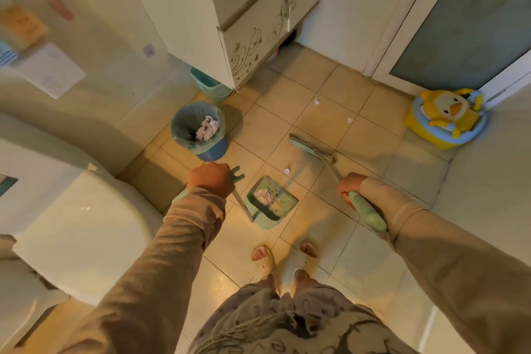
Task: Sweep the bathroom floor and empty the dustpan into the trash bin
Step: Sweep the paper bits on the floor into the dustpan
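here, paper (205, 129) in trash bin (181, 121) and dustpan (287, 200); left hand (211, 179) tight round dustpan, right hand (349, 187) round broom (311, 149)

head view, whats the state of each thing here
trash bin, open, bag-lined, paper inside
dustpan, on the floor, paper in it
broom, head on the floor
left hand, grips dustpan handle
right hand, grips broom handle
paper scraps, loose on the tiles
cabinet doors, closed
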A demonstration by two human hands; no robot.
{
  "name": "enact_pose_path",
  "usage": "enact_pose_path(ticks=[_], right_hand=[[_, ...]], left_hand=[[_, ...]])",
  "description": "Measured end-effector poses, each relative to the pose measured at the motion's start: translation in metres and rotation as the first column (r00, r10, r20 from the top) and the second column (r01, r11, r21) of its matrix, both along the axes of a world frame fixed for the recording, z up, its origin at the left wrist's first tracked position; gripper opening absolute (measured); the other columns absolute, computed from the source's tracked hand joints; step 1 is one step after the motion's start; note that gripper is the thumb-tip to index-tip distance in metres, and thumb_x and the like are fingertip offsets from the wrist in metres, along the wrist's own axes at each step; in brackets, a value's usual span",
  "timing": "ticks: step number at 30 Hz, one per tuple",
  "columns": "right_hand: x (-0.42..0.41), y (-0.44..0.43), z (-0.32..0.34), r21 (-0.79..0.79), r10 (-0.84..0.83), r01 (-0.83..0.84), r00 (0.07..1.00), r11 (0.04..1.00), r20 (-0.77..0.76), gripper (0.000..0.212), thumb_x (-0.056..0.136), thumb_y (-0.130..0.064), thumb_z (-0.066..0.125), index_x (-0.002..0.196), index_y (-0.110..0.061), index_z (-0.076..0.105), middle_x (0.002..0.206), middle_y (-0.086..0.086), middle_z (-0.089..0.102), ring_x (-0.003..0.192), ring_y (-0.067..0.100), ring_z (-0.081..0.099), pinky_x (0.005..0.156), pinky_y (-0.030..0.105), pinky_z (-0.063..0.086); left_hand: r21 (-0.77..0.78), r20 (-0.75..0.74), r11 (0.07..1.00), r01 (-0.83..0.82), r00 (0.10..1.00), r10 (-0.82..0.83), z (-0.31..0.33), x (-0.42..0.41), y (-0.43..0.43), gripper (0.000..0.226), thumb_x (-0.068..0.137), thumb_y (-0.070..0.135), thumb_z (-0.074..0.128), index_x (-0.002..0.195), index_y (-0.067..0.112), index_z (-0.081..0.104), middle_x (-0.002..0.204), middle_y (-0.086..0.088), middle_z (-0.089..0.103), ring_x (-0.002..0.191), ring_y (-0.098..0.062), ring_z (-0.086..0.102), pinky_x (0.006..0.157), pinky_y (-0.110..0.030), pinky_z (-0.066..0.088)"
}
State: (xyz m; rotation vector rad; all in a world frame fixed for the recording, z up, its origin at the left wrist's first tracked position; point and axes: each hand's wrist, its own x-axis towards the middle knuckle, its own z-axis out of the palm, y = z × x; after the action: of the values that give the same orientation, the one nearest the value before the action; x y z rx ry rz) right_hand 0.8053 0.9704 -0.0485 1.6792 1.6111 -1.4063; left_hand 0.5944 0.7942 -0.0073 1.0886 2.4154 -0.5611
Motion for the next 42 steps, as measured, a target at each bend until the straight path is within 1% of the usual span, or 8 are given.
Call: enact_pose_path(ticks=[6,11,16,21,29,34,37,42], right_hand=[[0.018,-0.01,-0.012,-0.167,0.203,-0.183,0.973,0.969,0.109,0.033,0.086,-0.009,0.043,0.053,-0.012,0.047,0.02,-0.005,0.046,0.027,0.01,0.049,0.034,0.013,0.039],[0.047,0.008,0.009,-0.301,0.096,-0.108,0.994,0.948,-0.054,0.025,0.082,-0.004,0.05,0.058,-0.008,0.055,0.038,0.0,0.056,0.029,0.007,0.051,0.035,0.015,0.041],[0.05,0.038,0.022,-0.419,0.047,-0.008,0.996,0.908,0.082,0.039,0.096,-0.01,0.03,0.058,-0.01,0.038,0.028,-0.001,0.045,0.018,0.007,0.039,0.027,0.007,0.028],[0.042,0.029,0.027,-0.276,0.116,-0.064,0.978,0.959,0.174,0.032,0.093,-0.004,0.036,0.061,-0.011,0.037,0.024,0.0,0.039,0.015,0.008,0.034,0.03,0.006,0.027],[0.023,-0.025,0.016,-0.269,0.021,-0.025,1.0,0.963,-0.018,0.028,0.087,0.0,0.042,0.06,-0.008,0.044,0.041,0.002,0.048,0.029,0.008,0.045,0.037,0.016,0.036],[0.022,-0.061,0.01,-0.337,0.213,-0.15,0.964,0.93,0.158,0.029,0.092,-0.007,0.034,0.064,-0.008,0.04,0.046,0.002,0.045,0.037,0.009,0.041,0.04,0.017,0.037],[0.038,-0.05,0.02,-0.451,0.065,0.002,0.989,0.893,0.133,0.044,0.092,-0.003,0.031,0.05,-0.01,0.04,0.025,-0.002,0.038,0.018,0.007,0.034,0.031,0.01,0.03],[0.071,-0.033,0.025,-0.536,-0.232,0.227,0.971,0.813,0.059,0.068,0.096,-0.004,0.026,0.029,-0.012,0.036,0.022,0.0,0.032,0.015,0.008,0.032,0.027,0.005,0.025]], left_hand=[[0.038,-0.024,0.999,-0.005,1.0,0.006,-0.008,0.002,-0.002,0.032,0.091,0.039,0.054,0.111,0.015,0.063,0.105,-0.005,0.069,0.098,-0.024,0.065,0.084,-0.032,0.051],[0.061,-0.021,0.998,-0.011,1.0,0.012,-0.007,-0.001,0.001,0.032,0.091,0.037,0.055,0.111,0.014,0.063,0.106,-0.006,0.069,0.099,-0.025,0.065,0.085,-0.033,0.051],[0.072,-0.006,0.997,-0.016,1.0,0.017,-0.007,-0.007,0.004,0.032,0.09,0.037,0.056,0.113,0.014,0.061,0.107,-0.006,0.068,0.1,-0.024,0.064,0.087,-0.033,0.051],[0.084,-0.003,0.996,-0.009,1.0,0.01,-0.006,-0.008,0.003,0.033,0.09,0.037,0.057,0.113,0.014,0.061,0.109,-0.006,0.069,0.101,-0.025,0.064,0.086,-0.033,0.051],[0.108,0.002,0.994,-0.003,1.0,0.003,-0.008,-0.009,0.003,0.031,0.09,0.034,0.057,0.113,0.014,0.062,0.108,-0.007,0.069,0.102,-0.027,0.064,0.086,-0.035,0.051],[0.116,0.005,0.993,0.01,1.0,-0.011,-0.007,-0.016,0.007,0.031,0.091,0.033,0.056,0.115,0.013,0.061,0.11,-0.007,0.067,0.102,-0.025,0.063,0.088,-0.033,0.05],[0.115,0.017,0.993,0.002,1.0,-0.003,-0.005,-0.021,0.011,0.032,0.091,0.032,0.056,0.115,0.013,0.06,0.11,-0.006,0.067,0.101,-0.023,0.063,0.088,-0.032,0.05],[0.118,0.029,0.991,0.065,0.997,-0.069,-0.003,-0.019,0.019,0.033,0.091,0.034,0.056,0.116,0.013,0.059,0.11,-0.007,0.066,0.101,-0.022,0.063,0.086,-0.031,0.051]])
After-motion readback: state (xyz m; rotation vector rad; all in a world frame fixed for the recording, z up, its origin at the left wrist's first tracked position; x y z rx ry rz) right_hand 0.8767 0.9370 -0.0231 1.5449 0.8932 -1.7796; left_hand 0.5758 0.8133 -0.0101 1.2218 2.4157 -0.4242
